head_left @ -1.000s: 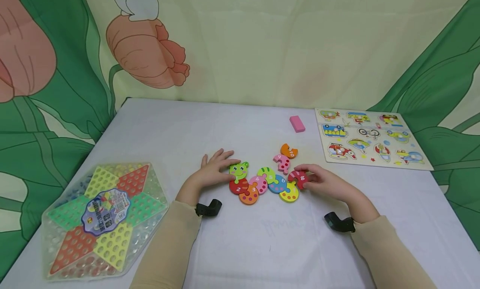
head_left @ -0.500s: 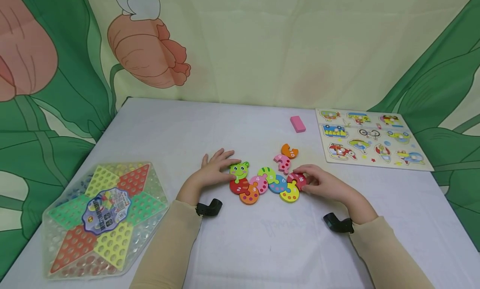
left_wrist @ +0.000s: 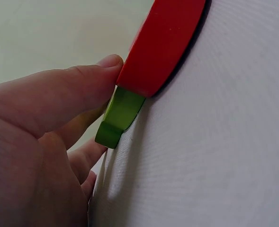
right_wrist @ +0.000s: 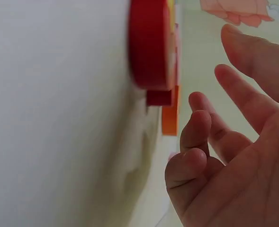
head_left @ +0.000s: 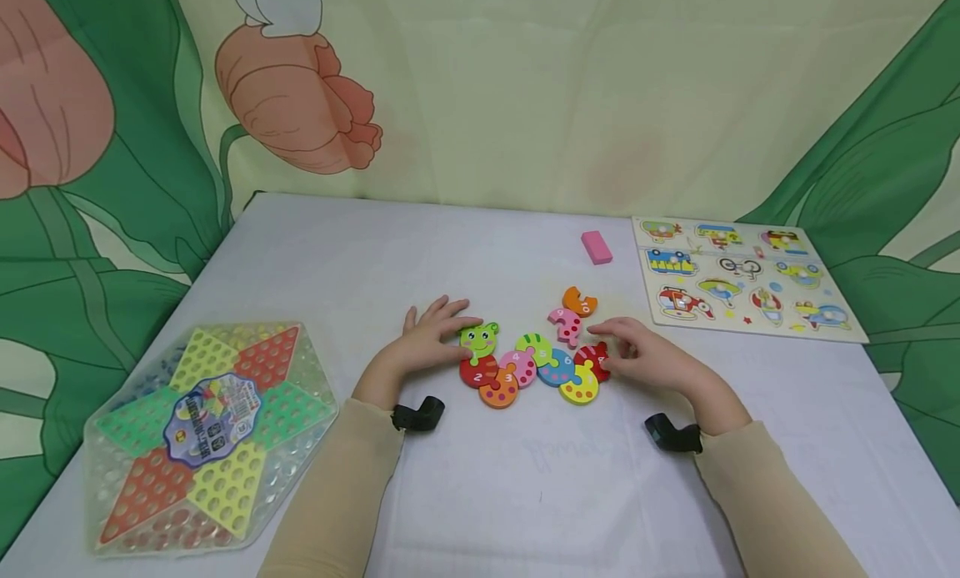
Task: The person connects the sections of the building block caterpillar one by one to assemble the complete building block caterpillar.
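On the table lies a curved row of numbered caterpillar puzzle pieces, with a green smiling head piece [head_left: 478, 341] at its left end. My left hand [head_left: 423, 344] pinches that head between thumb and index finger, its other fingers spread. The thumb also touches the red piece 2 [left_wrist: 160, 47] in the left wrist view. At the row's right end, the red piece 8 [head_left: 594, 358] lies against the yellow piece [head_left: 580, 385]. Beside it hovers my right hand [head_left: 648, 357], fingers loosely bent and holding nothing; the right wrist view shows a gap between fingers and red piece [right_wrist: 151, 47].
Behind the row's right end lie a pink piece [head_left: 565, 328] and an orange piece [head_left: 579, 301]. Farther back is a pink block [head_left: 597, 248]. A vehicle puzzle board [head_left: 750, 278] sits at the back right. A boxed Chinese checkers set [head_left: 210, 436] occupies the left.
The red piece 8 has turned and shifted slightly left against the yellow piece. My right hand has let go of it, its fingers opening. My left hand has stayed in place.
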Demonstrator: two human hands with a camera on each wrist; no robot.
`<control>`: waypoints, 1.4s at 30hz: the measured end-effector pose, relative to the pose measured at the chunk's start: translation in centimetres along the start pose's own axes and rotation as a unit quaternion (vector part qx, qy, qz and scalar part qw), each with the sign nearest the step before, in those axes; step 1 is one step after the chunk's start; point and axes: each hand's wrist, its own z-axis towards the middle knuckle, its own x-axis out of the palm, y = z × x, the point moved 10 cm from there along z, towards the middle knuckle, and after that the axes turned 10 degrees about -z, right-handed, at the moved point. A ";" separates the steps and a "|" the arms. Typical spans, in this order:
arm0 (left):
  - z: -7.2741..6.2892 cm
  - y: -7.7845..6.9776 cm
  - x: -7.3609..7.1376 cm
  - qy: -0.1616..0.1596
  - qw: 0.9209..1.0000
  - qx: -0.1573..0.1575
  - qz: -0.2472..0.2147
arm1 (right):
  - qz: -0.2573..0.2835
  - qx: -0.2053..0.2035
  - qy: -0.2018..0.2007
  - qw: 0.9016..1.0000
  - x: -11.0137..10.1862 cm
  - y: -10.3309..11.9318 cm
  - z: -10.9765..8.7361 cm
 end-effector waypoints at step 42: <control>0.4 0.4 0.2 0.005 1.000 -0.007 0.018 | -0.074 -0.029 0.047 0.996 0.9 2.5 4.6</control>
